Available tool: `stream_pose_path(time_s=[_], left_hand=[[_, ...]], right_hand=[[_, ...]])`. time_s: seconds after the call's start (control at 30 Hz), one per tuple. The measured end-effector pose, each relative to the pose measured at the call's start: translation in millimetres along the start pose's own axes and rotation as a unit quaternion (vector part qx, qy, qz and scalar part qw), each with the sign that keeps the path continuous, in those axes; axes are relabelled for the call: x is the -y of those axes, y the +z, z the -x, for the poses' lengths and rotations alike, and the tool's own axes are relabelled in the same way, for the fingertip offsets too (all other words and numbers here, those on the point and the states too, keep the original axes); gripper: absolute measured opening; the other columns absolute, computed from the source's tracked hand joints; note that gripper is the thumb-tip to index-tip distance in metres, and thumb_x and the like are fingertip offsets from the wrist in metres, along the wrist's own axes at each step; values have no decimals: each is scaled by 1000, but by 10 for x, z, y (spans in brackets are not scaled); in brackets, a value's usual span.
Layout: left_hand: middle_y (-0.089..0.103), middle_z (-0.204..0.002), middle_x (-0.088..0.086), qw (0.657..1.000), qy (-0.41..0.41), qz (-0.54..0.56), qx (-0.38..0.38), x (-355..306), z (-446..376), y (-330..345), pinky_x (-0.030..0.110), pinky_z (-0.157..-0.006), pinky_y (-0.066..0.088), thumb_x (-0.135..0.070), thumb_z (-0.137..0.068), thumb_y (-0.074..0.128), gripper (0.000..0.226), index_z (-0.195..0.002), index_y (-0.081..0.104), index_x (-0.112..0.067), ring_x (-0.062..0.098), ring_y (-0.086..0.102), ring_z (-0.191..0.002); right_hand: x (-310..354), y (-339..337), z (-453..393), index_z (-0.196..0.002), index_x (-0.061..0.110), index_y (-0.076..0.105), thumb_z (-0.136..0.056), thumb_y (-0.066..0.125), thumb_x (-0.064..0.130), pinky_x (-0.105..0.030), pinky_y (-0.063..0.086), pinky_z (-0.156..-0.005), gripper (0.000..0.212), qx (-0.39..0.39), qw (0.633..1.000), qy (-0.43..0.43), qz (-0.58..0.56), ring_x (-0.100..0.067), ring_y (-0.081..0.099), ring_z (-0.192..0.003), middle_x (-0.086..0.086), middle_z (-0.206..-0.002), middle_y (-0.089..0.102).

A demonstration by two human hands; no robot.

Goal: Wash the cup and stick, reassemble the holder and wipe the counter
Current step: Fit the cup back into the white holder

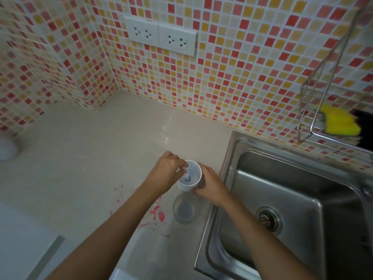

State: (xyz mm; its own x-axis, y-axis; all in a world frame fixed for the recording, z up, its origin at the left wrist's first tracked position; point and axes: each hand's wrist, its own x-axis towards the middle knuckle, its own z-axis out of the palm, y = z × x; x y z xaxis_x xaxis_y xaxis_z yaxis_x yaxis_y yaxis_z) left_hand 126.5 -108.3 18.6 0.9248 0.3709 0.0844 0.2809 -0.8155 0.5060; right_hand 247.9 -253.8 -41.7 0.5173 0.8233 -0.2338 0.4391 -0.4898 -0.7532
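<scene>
A white plastic holder cup with small holes in its bottom is held above the counter, just left of the sink. My right hand grips its outer wall from the right. My left hand reaches over the rim from the left, and its fingertips pinch something small and white at the rim, too small to tell what. Directly below stands a clear cup on the counter. Red smears mark the counter beside the clear cup.
A steel sink with a drain lies to the right. Above it a wire rack on the tiled wall holds a yellow sponge. A white object stands at the far left. Wall sockets sit above the counter.
</scene>
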Motion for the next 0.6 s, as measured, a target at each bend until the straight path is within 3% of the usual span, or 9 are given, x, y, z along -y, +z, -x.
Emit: stream_pose_path(time_s=[0.13, 0.3, 0.47, 0.6], left_hand=[[71, -100, 8, 1000, -3, 1, 16, -48, -25, 30, 30, -86, 44, -19, -92, 64, 20, -107, 74, -11, 25, 53, -105], [74, -88, 11, 999, 6, -40, -9, -16, -15, 56, 33, -76, 49, -12, -85, 71, 14, -98, 76, -8, 32, 60, -91], [71, -63, 1, 993, 71, -89, 18, -123, -15, 96, 15, -60, 44, -5, -49, 93, 26, -68, 77, -14, 22, 65, -59], [74, -81, 12, 996, 68, -57, 30, -76, -8, 112, 33, -65, 57, -2, -66, 83, 24, -89, 78, -9, 32, 67, -73]], right_hand=[[20, 37, -17, -125, 44, 49, -59, 83, 30, -33, 52, -91, 76, -4, 1000, -11, -18, -1, 57, -110, 19, -122, 60], [4, 72, 11, -130, 42, 44, -64, 82, 38, -31, 50, -92, 77, 1, 999, 2, -50, 0, 56, -111, 19, -124, 58], [28, 66, 39, -130, 44, 38, -66, 80, 42, -31, 50, -87, 77, 8, 999, 24, -48, -5, 59, -106, 18, -120, 60], [45, 58, 63, -130, 44, 35, -63, 83, 42, -26, 49, -78, 82, 3, 997, 42, -63, -8, 60, -100, 17, -115, 62]])
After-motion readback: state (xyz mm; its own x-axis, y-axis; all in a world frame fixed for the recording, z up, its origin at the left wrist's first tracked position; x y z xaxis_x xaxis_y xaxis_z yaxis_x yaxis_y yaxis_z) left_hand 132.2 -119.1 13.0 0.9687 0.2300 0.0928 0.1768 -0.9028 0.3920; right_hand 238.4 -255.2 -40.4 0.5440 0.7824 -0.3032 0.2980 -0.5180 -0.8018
